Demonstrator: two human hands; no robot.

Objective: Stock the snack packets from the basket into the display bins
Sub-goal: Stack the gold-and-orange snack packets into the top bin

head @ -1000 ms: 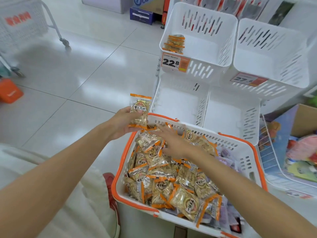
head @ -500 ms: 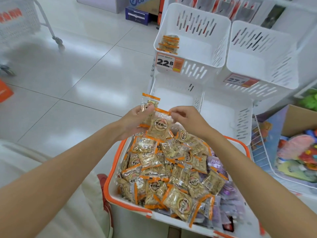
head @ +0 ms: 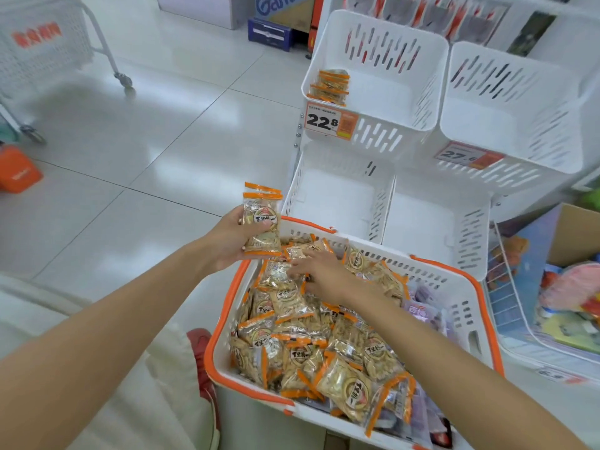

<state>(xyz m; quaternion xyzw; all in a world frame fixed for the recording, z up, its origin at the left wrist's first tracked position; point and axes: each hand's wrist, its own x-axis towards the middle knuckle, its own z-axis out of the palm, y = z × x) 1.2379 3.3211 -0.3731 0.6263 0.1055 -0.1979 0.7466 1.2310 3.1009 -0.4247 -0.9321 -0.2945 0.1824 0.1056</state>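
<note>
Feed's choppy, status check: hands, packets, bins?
Left hand holds stacked packets. Right hand touches loose packets in basket. Top-left bin has few. Path clear.

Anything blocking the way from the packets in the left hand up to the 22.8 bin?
Nothing visible. The packets in the left hand have open air up to the bin, whose top is open.

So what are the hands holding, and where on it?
The left hand grips orange-edged clear snack packets around their middle; the right hand shows no clear hold.
</note>
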